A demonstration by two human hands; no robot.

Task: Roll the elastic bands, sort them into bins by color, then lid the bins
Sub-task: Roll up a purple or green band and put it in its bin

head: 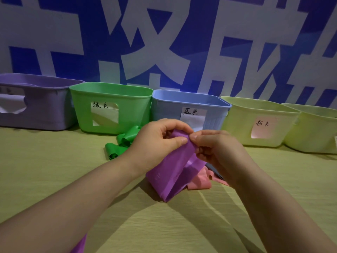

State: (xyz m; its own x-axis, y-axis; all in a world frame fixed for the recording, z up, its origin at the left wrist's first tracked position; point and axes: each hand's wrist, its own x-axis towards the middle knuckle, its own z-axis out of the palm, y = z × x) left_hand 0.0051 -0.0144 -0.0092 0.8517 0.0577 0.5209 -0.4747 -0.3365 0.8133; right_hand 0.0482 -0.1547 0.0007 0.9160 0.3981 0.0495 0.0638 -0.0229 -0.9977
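Purple bin (pixel 42 114), green bin (pixel 131 110), blue bin (pixel 167 108), yellow bins (pixel 242 121), insides unseen.

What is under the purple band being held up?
A pink band lies crumpled on the table beneath the purple band, with a blue edge beside the right hand. The rest of both is covered.

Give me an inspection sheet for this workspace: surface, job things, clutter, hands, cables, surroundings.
Surface: table under wrinkled yellow-green cloth.
Job's things: purple band partly covering pink band; green band loosely coiled before green bin; purple bin, blue bin, pale yellow bin, second pale yellow bin alongside in a row, none lidded.
Clutter: nothing seen.
Hands: left hand and right hand both pinch the purple band's top end.
Cables: nothing seen.
Surroundings: blue-and-white lettered wall behind the bins.
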